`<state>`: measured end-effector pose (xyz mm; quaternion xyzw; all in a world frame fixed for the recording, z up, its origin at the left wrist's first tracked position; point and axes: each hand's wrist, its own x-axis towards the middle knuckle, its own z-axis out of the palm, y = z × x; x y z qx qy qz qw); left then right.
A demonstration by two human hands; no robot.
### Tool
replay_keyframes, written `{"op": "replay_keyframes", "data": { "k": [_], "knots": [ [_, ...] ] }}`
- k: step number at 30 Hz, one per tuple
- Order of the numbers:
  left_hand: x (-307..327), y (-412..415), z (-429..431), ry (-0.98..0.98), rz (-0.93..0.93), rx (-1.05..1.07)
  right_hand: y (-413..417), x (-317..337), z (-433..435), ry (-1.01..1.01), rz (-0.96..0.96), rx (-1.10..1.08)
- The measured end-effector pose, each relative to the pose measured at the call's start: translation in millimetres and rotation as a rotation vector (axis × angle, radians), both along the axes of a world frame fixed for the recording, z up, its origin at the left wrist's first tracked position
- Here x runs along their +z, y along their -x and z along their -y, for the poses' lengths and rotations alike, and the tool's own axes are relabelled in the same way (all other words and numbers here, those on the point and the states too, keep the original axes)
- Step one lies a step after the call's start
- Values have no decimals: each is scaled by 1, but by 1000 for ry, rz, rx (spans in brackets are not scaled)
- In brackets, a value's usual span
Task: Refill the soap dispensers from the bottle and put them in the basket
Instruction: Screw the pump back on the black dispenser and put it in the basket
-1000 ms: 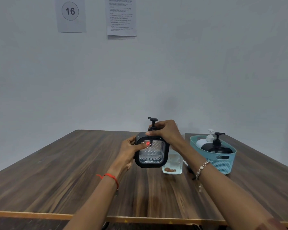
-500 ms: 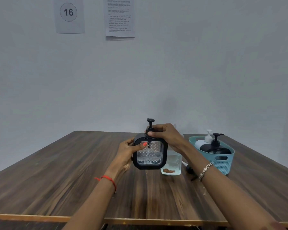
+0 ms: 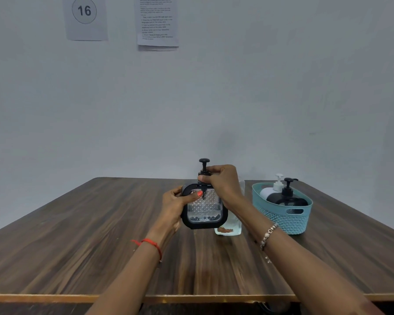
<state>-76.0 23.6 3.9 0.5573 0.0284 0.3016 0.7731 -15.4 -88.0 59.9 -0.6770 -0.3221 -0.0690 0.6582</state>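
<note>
A square black soap dispenser (image 3: 204,211) with a clear patterned front is held upright just above the wooden table (image 3: 100,246). My left hand (image 3: 175,206) grips its left side, thumb across the front. My right hand (image 3: 221,180) grips the black pump collar at its top; the pump knob (image 3: 204,160) sticks up above my fingers. Behind the dispenser stands a clear refill bottle (image 3: 229,227), mostly hidden. A teal basket (image 3: 282,218) at the right holds a white dispenser (image 3: 272,189) and a black dispenser (image 3: 288,197).
The table's front edge (image 3: 146,297) runs close to me. A grey wall stands behind the table, with a sheet marked 16 (image 3: 84,17) and a printed sheet (image 3: 157,23) pinned on it.
Both hands hold the dispenser at nearly the same spot. My right hand's fingers have shifted round the pump collar.
</note>
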Motion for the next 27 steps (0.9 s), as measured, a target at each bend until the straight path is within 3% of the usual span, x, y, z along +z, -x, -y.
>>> {"op": "replay_keyframes", "data": {
  "k": [17,21,27],
  "knots": [
    [69,-35,88,-163,172,-58,-37,31,128,114,44,-18],
    [91,-59,112,-196,163,-112,-59,52,153,39,49,-26],
    [112,-107,140,-186,93,-107,-104,71,170,100,172,-138]
  ]
}}
